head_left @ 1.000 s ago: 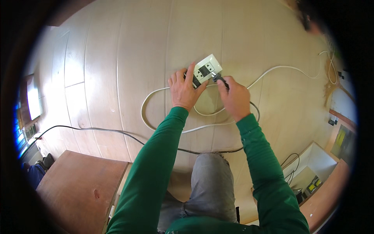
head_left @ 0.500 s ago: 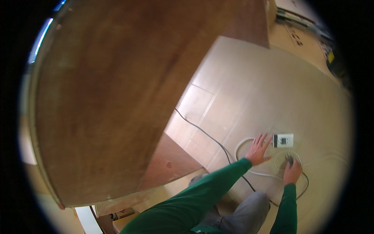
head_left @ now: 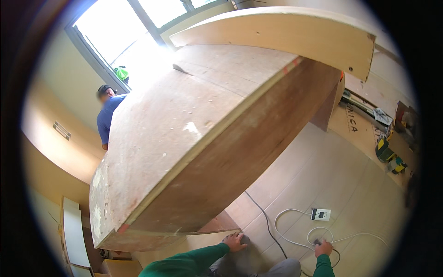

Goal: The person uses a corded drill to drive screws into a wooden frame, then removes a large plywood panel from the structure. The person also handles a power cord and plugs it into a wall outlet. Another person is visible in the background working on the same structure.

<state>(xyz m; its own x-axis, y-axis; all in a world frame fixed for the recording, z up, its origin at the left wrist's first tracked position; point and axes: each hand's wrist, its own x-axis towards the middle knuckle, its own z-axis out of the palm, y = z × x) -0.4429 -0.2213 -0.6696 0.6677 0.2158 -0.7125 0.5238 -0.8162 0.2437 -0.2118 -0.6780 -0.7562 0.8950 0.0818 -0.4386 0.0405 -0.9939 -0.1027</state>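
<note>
My right hand is closed on a dark plug, low over the floor, with a dark cord curving away from it. Just beyond lies a white outlet box with a dark face, on a looped white cable. The loop passes close to the plug. My left hand rests on my left knee, fingers laid over it, holding nothing. Its fingertips are partly hidden. A wooden worktable with a scuffed top rises beside me.
A grey blade sticks up through the tabletop. A long board stands along its far side. A person in blue is behind the table. Tools lie at right; another dark cable crosses the floor.
My left hand has drawn back from beside the outlet box to my knee. My right hand keeps the plug. The view has tilted up, bringing the tabletop and the person into sight.
</note>
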